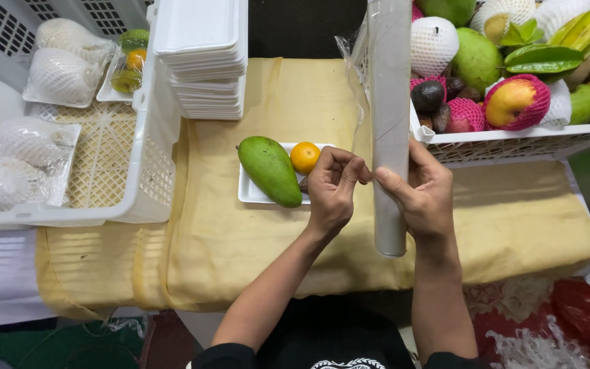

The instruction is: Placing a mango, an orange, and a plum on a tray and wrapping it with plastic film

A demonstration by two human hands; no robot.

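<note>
A surface [240, 260] draped in pale yellow cloth fills the middle of the view, seen from above. On the far left sits a large white crate [148, 178] holding finished trays of net-sleeved fruit [63, 65] already sealed under clear film, so several packs appear done. On the far right a second white basket [513, 143] is heaped with loose fruit not yet packed: green mangoes, star fruit, avocados and pieces in pink or white foam netting. Between them, far from the person, stands a stack of empty white foam trays [203, 61]. Upright at centre is a roll of clear cling film [389, 123], its near end resting on the surface. The right hand [421, 195] wraps around the roll, and the left hand [332, 191] has its fingers pinched closed on the film's loose edge just beside the roll. Just left of the hands, a white tray [250, 193] carries a green mango [270, 171], a small orange [304, 157] and a dark fruit partly hidden; this tray is filled but looks unwrapped.
</note>
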